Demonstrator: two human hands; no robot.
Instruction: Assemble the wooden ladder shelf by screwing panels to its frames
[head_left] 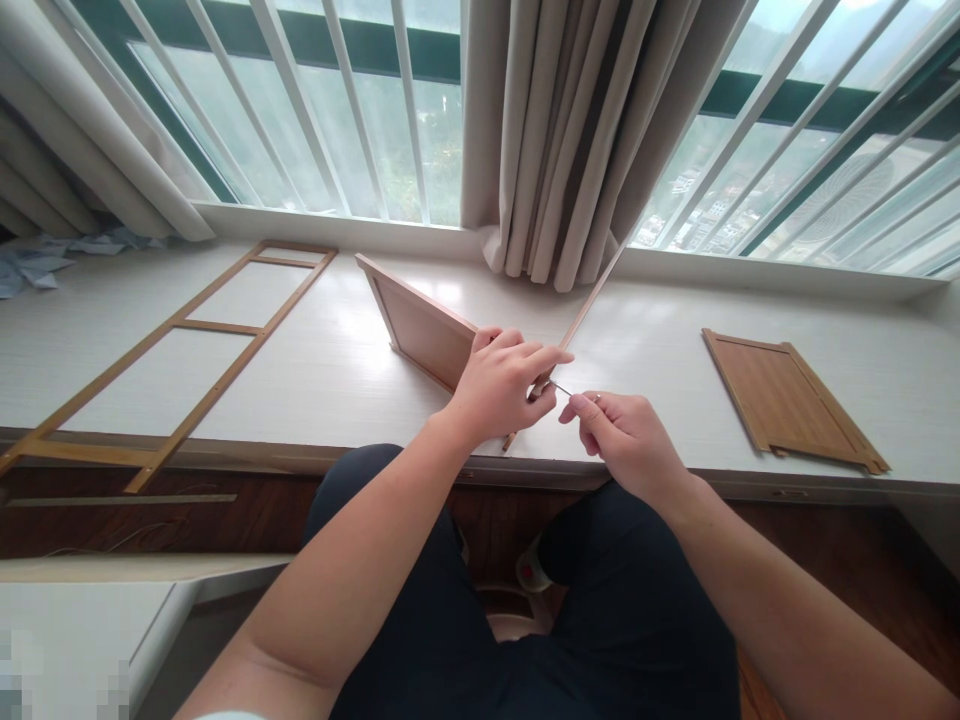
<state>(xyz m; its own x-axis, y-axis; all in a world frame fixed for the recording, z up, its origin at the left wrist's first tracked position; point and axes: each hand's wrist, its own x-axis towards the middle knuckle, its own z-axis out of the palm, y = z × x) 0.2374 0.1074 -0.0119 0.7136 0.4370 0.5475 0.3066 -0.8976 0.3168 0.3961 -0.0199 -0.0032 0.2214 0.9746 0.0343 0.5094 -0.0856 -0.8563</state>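
Left hand (504, 380) gripping wooden panel (420, 325) by its near end, panel on edge at white surface (300, 385), long axis running far-left; right hand (619, 430) pinching slim metal tool (562, 388), shaft pointing left, wooden strip (595, 300) slanting far-right

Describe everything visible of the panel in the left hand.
The panel is light brown and looks wooden: a flat face within a narrow border, a small tip jutting at its far lower corner. It is held on edge over the white ledge, slanting away to the left; whether its lower edge rests there is unclear. The left hand holds and hides its right end. A long thin strip runs close by there; whether they join is hidden.
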